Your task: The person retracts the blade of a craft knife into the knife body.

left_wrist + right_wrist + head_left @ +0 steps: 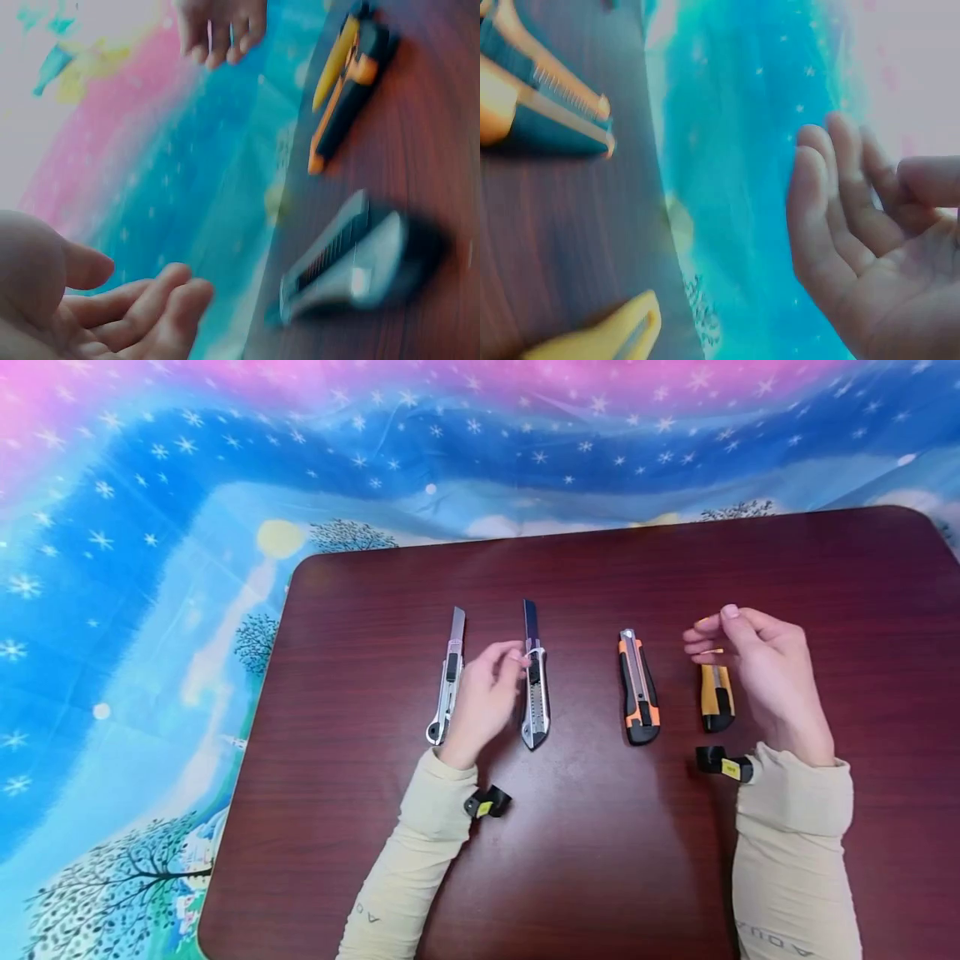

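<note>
My left hand (486, 697) hovers between two silver utility knives, fingers loosely bent and holding nothing. The left silver knife (453, 668) has a bright blade extended and is partly hidden by that hand. Just right of my fingertips lies the other silver knife (536, 706), its dark blade out. An orange and black utility knife (639, 689) lies farther right, with no long blade showing. My right hand (780, 681) is raised above a yellow and black utility knife (716, 697) and covers part of it. In the right wrist view the right fingers (810, 202) are relaxed, with nothing in them.
The knives lie in a row on a dark red-brown wooden table (585, 860) with rounded corners. Behind and left of it hangs a blue and pink cloth (300, 460) with snowflakes and trees. A small black camera (489, 803) sits on the left wrist, another (723, 764) on the right.
</note>
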`<state>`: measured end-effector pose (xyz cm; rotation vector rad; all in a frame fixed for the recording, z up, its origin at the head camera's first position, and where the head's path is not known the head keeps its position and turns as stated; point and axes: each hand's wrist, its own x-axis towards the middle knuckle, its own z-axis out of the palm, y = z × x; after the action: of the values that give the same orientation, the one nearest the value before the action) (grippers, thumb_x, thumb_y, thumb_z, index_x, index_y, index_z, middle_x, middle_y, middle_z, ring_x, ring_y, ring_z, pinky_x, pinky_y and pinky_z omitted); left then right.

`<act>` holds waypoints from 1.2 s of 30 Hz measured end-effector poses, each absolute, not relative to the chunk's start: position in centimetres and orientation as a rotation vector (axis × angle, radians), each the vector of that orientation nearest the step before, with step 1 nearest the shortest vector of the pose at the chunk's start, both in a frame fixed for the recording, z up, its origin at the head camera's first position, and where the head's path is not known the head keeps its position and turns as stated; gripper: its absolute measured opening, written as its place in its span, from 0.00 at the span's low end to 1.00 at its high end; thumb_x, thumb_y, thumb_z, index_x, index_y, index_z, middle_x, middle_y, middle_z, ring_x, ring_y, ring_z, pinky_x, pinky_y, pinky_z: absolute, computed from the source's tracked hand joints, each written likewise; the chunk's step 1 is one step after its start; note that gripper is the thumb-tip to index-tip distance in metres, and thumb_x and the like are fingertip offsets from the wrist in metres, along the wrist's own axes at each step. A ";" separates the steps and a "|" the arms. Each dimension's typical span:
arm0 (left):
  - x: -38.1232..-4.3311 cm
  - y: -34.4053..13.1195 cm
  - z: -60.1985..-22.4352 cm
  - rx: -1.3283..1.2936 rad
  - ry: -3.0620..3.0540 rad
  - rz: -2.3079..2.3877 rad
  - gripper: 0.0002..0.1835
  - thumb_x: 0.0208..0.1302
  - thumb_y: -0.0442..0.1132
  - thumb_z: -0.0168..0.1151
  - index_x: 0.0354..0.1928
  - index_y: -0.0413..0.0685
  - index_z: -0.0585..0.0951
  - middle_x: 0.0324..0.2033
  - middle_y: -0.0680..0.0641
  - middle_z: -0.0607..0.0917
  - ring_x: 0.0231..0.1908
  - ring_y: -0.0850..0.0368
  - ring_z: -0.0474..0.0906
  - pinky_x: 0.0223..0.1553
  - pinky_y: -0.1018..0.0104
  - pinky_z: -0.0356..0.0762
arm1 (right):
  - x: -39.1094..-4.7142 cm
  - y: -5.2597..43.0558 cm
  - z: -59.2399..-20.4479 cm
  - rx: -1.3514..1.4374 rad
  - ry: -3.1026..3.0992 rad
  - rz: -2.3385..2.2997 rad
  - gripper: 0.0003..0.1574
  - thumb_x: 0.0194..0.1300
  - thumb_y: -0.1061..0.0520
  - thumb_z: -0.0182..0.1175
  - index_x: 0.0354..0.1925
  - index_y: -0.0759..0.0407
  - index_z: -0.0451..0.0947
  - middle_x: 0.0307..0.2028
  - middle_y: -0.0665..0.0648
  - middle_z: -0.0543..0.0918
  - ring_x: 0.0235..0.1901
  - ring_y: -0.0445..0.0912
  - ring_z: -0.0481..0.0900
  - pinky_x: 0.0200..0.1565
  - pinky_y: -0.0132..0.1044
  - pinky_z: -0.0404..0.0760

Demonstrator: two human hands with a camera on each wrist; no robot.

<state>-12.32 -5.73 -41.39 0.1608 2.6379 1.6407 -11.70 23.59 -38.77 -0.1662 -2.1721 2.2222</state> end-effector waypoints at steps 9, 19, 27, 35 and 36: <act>-12.7 -7.1 -43.4 -0.019 2.541 1.278 0.27 0.76 0.47 0.32 0.45 0.35 0.79 0.44 0.37 0.82 0.48 0.45 0.78 0.55 0.56 0.76 | -12.5 18.1 -39.1 0.029 -2.621 2.365 0.36 0.75 0.43 0.46 0.70 0.63 0.55 0.61 0.61 0.75 0.55 0.51 0.79 0.48 0.43 0.86; -11.8 -5.4 -44.2 0.071 2.614 1.190 0.24 0.70 0.40 0.44 0.62 0.33 0.72 0.50 0.36 0.77 0.50 0.48 0.70 0.56 0.55 0.74 | -13.2 13.3 -42.5 -0.073 -2.749 2.577 0.40 0.75 0.46 0.47 0.73 0.64 0.47 0.69 0.70 0.59 0.63 0.62 0.68 0.50 0.51 0.84; -11.2 -4.3 -44.5 0.075 2.600 1.257 0.22 0.69 0.39 0.47 0.61 0.33 0.74 0.48 0.39 0.73 0.48 0.50 0.71 0.56 0.56 0.74 | -13.0 12.2 -43.5 -0.041 -2.691 2.649 0.36 0.75 0.47 0.47 0.71 0.64 0.53 0.65 0.70 0.67 0.52 0.52 0.78 0.49 0.48 0.84; -11.7 -4.2 -44.6 0.009 2.594 1.441 0.20 0.68 0.39 0.49 0.57 0.36 0.77 0.46 0.41 0.82 0.46 0.50 0.78 0.51 0.60 0.76 | -13.4 12.2 -43.2 -0.028 -2.645 2.628 0.34 0.75 0.49 0.47 0.71 0.63 0.54 0.64 0.69 0.67 0.52 0.55 0.77 0.48 0.48 0.85; -11.8 -4.3 -44.6 -0.002 2.565 1.492 0.20 0.68 0.39 0.50 0.57 0.36 0.77 0.46 0.41 0.83 0.45 0.51 0.78 0.50 0.61 0.77 | -13.5 12.2 -43.1 -0.025 -2.637 2.620 0.34 0.75 0.50 0.47 0.71 0.63 0.54 0.65 0.69 0.67 0.53 0.56 0.77 0.48 0.48 0.85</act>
<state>-11.80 -4.25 -44.65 -0.0022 2.5648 1.4924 -13.50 12.23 -43.11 -0.0255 -2.6369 2.6198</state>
